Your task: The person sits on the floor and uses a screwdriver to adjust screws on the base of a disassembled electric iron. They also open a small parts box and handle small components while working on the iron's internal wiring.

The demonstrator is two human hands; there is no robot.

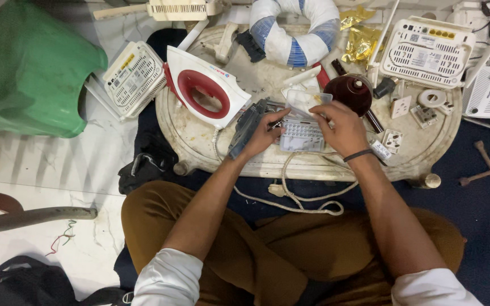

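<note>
A person sits cross-legged on the floor at a low, pale, stained surface [415, 161], both hands at work on a small white vented casing [301, 135] that lies flat near its front edge. The left hand [265, 135] is curled around a slim dark tool [274, 125] whose tip points at the casing's near corner, the grip closed on the handle. The right hand [344, 127] has its fingers pinched on a pale, translucent cover piece [307, 102] tilted up above the casing's far side.

By the look of it the casing is already part-opened, with the cover lifted rather than seated; whether any screws remain cannot be made out, and nothing suggests reassembly has begun.

A grey-blue unit [248, 127] rests just beside the left hand. A red-and-white clothes iron [205, 90] lies to the left, its white cord [301, 198] trailing over the front edge onto the lap. Further back sit a blue-and-white wrapped ring [293, 28], a dark red round object [348, 93], a white router [426, 51] and loose wall sockets [392, 139]. A green plastic stool [35, 68] stands on the floor to the left.
</note>
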